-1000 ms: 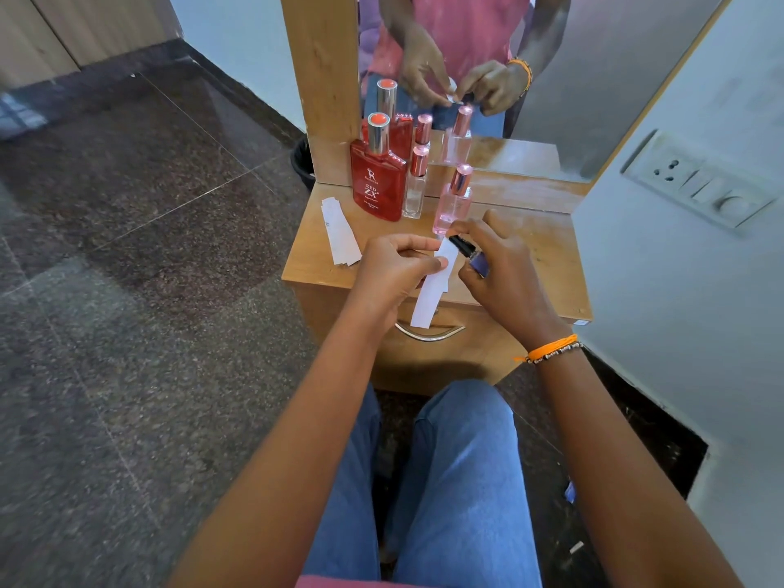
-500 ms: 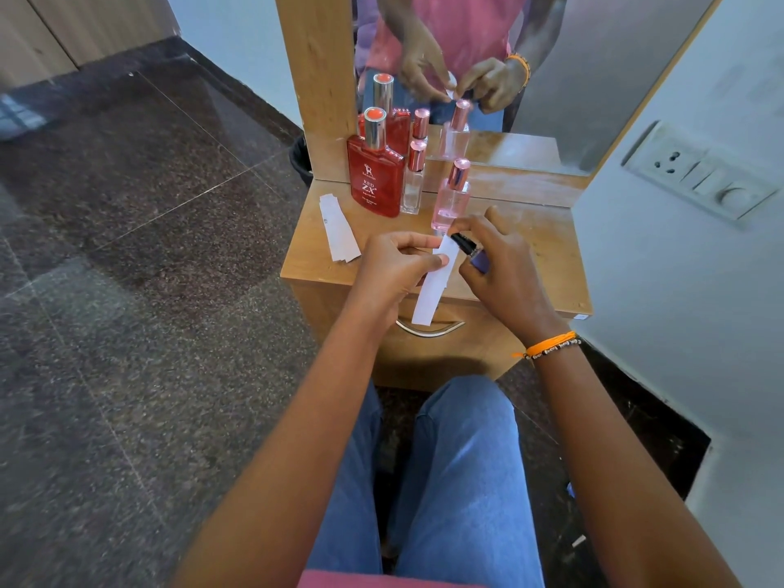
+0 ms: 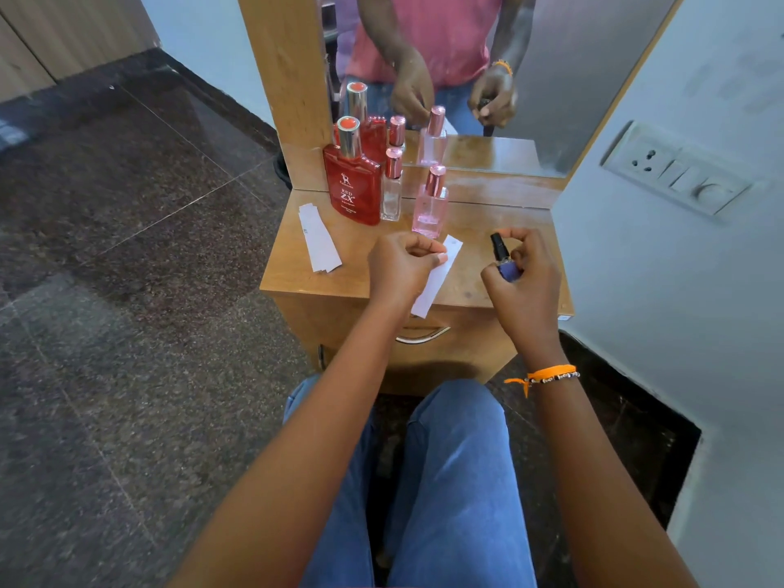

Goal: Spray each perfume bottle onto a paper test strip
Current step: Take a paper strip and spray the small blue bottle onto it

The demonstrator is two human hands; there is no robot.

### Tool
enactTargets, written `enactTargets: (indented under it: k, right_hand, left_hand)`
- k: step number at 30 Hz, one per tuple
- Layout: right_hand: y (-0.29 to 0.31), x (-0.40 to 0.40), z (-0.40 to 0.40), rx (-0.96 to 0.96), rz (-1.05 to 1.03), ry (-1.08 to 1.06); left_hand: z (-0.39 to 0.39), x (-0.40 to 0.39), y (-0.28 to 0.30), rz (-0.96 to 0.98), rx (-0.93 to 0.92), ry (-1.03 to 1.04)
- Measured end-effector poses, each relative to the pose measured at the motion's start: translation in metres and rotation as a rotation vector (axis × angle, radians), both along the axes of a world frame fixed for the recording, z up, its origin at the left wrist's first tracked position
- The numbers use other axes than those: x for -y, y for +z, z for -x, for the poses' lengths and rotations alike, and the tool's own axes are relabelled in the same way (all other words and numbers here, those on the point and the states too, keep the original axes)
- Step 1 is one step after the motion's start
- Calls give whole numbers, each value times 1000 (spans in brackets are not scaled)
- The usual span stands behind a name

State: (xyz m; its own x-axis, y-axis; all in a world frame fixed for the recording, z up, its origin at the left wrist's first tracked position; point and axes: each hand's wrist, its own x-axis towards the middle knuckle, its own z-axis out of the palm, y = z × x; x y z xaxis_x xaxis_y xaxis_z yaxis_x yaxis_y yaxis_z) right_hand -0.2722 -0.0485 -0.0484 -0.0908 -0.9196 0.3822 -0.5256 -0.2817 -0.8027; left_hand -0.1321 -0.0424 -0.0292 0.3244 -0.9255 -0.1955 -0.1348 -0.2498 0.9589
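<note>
Bare tabletop (image 3: 475, 222) at right, btwn pink bottle (image 3: 429, 205) & wall; bottles crowd back-left, spare strips (image 3: 319, 239) at left edge.

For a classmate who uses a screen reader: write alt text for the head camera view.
A seated person's left hand pinches a paper test strip while the right hand grips a small blue bottle over a wooden dressing table. Behind stand a red bottle, clear bottle and pink bottle; spare strips lie left.

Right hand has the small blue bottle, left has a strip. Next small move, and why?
Probably set the small blue bottle down on the wooden table. The right hand holds it apart from the paper strip pinched by the left hand; three bottles stand unhandled.
</note>
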Motion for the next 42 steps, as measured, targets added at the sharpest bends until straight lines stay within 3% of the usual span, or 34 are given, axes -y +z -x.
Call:
enactTargets:
  k: [7, 14, 17, 30, 42]
  right_hand:
    - [-6, 0, 4, 38, -54, -25]
    - [-13, 4, 3, 75, -58, -14]
    - [-16, 5, 2, 83, -69, -17]
    - [-19, 7, 1, 95, -112, 0]
    - [-15, 5, 0, 152, -122, 11]
  left_hand:
    - [21, 24, -3, -20, 202, -74]
    - [28, 19, -17, -34, 725, -151]
    - [26, 17, -18, -45, 853, -161]
    - [18, 15, -26, -30, 844, -168]
    - [22, 17, -27, 101, 800, -104]
